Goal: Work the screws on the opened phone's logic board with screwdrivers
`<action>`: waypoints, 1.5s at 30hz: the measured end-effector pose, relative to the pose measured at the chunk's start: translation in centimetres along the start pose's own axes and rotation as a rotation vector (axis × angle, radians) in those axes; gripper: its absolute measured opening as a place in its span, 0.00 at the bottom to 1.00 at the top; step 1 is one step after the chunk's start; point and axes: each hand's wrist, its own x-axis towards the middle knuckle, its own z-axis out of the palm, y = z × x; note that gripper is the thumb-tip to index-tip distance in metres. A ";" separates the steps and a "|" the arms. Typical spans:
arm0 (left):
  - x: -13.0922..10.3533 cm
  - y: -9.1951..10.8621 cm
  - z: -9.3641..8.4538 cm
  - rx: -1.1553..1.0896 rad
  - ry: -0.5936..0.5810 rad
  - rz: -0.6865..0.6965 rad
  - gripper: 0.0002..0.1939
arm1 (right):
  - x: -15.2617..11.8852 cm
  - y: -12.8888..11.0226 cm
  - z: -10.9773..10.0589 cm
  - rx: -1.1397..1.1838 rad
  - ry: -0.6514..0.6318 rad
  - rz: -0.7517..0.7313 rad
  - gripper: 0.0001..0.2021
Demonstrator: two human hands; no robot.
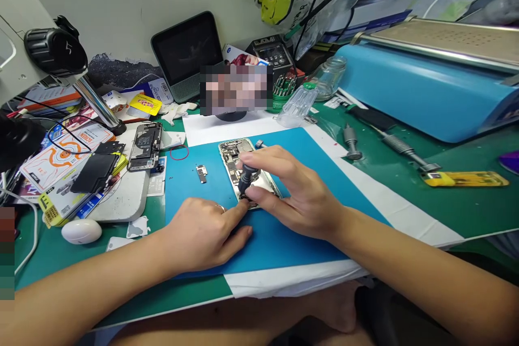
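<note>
Blue mat (279, 251) comes first. On it, the left hand (206, 235) has an empty grip, a finger by the open phone (234, 161). The right hand (300, 189) grips a screwdriver (246, 177). One small part (201, 174) is out; many sit inside, so it looks partly done.

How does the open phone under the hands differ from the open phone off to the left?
The phone under the hands lies on the blue mat; the phone at left lies at the edge of a white base. The first looks largely silvery inside, the second mostly black. The left hand and a screwdriver are at the first; no hand touches the second. Both have inner parts exposed.
</note>
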 end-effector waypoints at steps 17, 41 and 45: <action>0.0 0.0 0.0 0.000 0.019 0.006 0.21 | 0.1 -0.5 -0.1 0.109 -0.045 0.090 0.22; 0.3 -0.6 -0.5 -0.503 0.320 -0.383 0.10 | 0.1 2.6 -1.8 -0.162 0.487 0.292 0.19; 0.4 -0.8 -0.2 -0.343 0.281 -0.330 0.09 | 0.0 4.8 -3.2 -0.273 0.441 0.518 0.13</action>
